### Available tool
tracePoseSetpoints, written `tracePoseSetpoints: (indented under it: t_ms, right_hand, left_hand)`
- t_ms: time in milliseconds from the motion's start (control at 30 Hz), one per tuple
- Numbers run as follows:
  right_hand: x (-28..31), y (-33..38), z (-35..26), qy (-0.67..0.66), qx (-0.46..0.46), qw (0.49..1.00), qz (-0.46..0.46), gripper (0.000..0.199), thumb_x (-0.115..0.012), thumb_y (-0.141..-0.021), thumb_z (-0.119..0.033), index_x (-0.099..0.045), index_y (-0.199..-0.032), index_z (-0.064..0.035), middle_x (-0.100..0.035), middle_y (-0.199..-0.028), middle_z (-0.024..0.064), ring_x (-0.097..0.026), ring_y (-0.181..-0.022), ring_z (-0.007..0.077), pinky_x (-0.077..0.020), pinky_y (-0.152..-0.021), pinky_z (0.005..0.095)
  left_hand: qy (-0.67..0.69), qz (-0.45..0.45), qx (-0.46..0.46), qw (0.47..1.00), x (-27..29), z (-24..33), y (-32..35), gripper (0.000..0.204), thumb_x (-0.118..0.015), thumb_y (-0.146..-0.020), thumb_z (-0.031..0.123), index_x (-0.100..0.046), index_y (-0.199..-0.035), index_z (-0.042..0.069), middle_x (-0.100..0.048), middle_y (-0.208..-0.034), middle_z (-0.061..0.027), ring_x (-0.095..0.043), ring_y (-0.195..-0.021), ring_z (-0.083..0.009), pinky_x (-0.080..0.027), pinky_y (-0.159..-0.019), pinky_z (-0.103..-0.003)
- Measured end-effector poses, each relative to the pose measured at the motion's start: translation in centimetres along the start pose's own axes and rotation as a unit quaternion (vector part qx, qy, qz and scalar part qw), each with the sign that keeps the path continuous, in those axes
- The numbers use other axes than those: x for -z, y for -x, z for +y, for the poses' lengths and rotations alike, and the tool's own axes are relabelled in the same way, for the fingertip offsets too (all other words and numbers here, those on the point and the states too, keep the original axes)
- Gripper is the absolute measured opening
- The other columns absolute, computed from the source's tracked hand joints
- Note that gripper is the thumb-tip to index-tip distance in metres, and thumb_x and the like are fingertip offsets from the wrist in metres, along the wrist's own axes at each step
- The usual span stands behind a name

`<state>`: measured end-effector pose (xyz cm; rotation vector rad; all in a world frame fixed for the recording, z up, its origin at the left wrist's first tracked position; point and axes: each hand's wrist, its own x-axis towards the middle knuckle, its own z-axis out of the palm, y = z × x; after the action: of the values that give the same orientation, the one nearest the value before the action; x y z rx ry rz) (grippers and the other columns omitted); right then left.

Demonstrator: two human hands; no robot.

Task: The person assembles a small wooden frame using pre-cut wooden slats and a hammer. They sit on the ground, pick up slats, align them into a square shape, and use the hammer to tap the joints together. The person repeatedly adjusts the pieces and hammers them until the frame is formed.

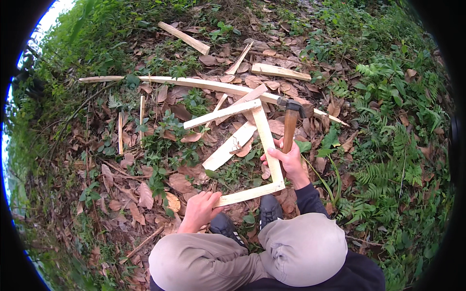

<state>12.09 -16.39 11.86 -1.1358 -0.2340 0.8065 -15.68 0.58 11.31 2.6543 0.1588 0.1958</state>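
Observation:
A three-sided wooden frame (pixel 263 127) of pale strips is above the leaf litter in front of my knees, its left side unjoined. My left hand (pixel 200 210) closes around the free end of its near strip (pixel 250 193). At the right, my right hand (pixel 290 162) grips the wooden handle of a hammer (pixel 290 130), whose dark metal head points away from me. The thumb of that hand also presses on the frame's right strip. The far strip (pixel 221 114) slants out to the left from the upper corner.
Beyond the frame, a long curved wood strip (pixel 204 84) lies across the leaves. A wide pale board (pixel 230 145) is partly behind the frame. Several offcuts, among them a thick piece (pixel 184 38) and a short block (pixel 280 72), lie farther out. Ferns (pixel 388 167) grow at the right.

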Motion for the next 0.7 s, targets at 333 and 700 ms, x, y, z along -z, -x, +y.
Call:
tracePoseSetpoints:
  t_ms: [333,700]
  right_hand:
    - [0.4,0.7,-0.1,-0.013,0.039,0.999,0.016,0.032,-0.068,-0.086,0.007,-0.039,-0.091,-0.0070,-0.059,-0.121,0.0262,-0.073,-0.074,0.0312,-0.0650,-0.058,0.0386]
    - [-0.3,0.2,0.2,-0.042,0.021,0.999,0.017,0.037,-0.068,-0.084,0.010,-0.037,-0.093,-0.0075,-0.057,-0.123,0.0271,-0.073,-0.078,0.0343,-0.0658,-0.058,0.0390]
  left_hand:
    - [-0.024,0.014,-0.011,1.000,-0.5,0.0,0.2,0.044,-0.080,-0.074,0.034,-0.062,-0.106,0.010,-0.057,-0.079,-0.0025,-0.060,-0.070,-0.0199,-0.049,-0.058,-0.034]
    - [0.028,0.012,0.031,0.999,-1.7,1.0,0.7,0.046,-0.080,-0.076,0.030,-0.061,-0.110,0.005,-0.059,-0.084,-0.0069,-0.058,-0.079,-0.0258,-0.045,-0.072,-0.037]
